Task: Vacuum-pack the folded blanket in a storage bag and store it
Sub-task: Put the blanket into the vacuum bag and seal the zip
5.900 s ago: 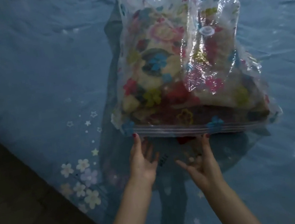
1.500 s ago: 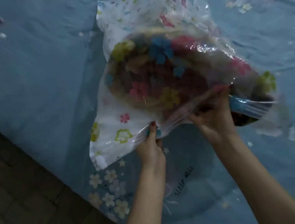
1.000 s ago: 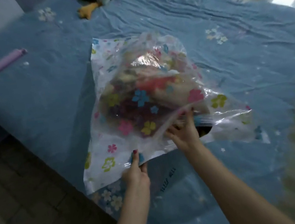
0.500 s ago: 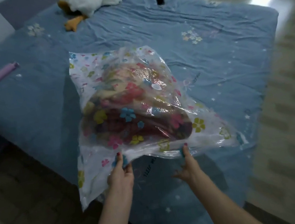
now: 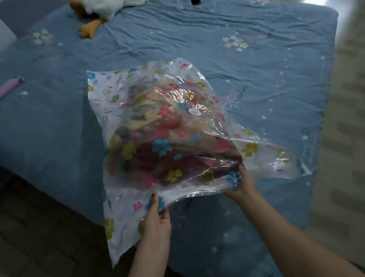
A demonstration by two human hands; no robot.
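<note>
Head view, and nearest to us our left hand (image 5: 155,222) pinches the near edge of the storage bag (image 5: 107,97), thumb on top and fingers curled beneath. Our right hand (image 5: 241,185) grips the same edge further along, thumb pressed onto the film, its fingers hidden under the plastic. We judge this the sealing step: the mouth looks slack and puffy. Inside, the folded blanket (image 5: 168,145) bulges, resting with the bag on the blue bed (image 5: 262,71). The round valve (image 5: 194,112) faces up. Next we need to press the zip flat along its whole length, then fetch the purple pump (image 5: 3,90) lying well apart, far left.
</note>
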